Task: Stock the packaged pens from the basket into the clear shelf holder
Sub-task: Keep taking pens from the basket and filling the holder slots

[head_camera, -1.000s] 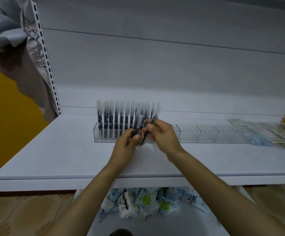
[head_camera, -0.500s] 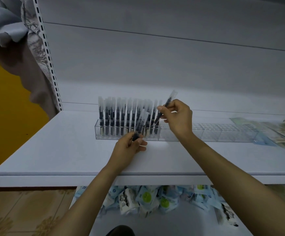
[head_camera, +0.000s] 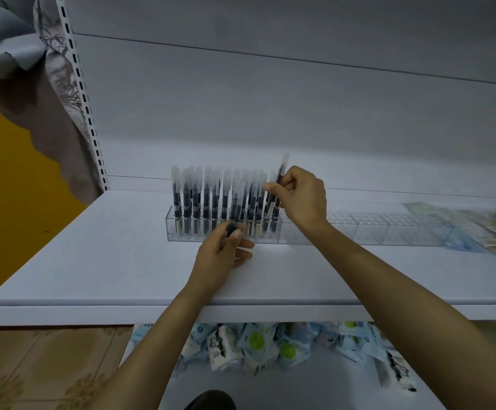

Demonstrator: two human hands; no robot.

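A clear shelf holder runs along the white shelf. Its left end is filled with several upright packaged pens. My right hand pinches one packaged pen, nearly upright, at the right end of the filled rows, its lower end among the slots. My left hand rests just in front of the holder and grips a small bunch of packaged pens that lean up against the stocked ones. No basket is in view.
Flat packets lie on the shelf at the far right, by the holder's empty end. Below the shelf, several blue and green pouches are piled on a lower level. Cloth hangs at the upper left beside the slotted upright.
My right hand drew one pen from the left hand's bunch, lifted it to the right, then lowered it to the slots at the row's right end. The left hand stayed put.
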